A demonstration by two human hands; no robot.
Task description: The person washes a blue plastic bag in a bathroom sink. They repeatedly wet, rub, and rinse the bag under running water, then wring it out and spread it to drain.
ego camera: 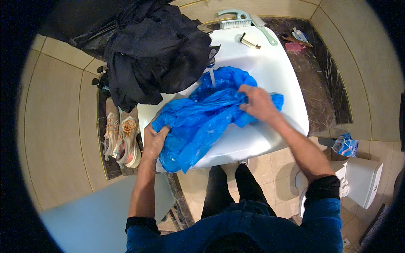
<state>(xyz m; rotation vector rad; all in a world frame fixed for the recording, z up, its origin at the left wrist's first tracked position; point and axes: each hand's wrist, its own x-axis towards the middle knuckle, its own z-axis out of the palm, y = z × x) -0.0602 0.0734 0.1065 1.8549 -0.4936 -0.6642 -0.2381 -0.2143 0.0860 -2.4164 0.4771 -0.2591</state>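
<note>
A bunched, wet-looking blue sheet of thin material (pixel 202 117) lies across the white sink (pixel 253 139). My left hand (pixel 155 137) grips its left end near the sink's front left rim, thumb on top. My right hand (pixel 258 102) is closed on a gathered part at the right, over the basin, and is slightly blurred. Water runs from the faucet (pixel 211 64) onto the back of the blue material. Black fabric (pixel 158 50) hangs over the back left of the sink and hides most of the faucet.
Behind the basin lie a scrub brush (pixel 235 22), a green-handled brush (pixel 268 34) and a small pale object (pixel 250 41). A pair of sneakers (pixel 121 136) stands on the dark marble counter (pixel 311 85) at left. A pink item (pixel 294 47) lies at right. A toilet (pixel 360 180) stands at lower right.
</note>
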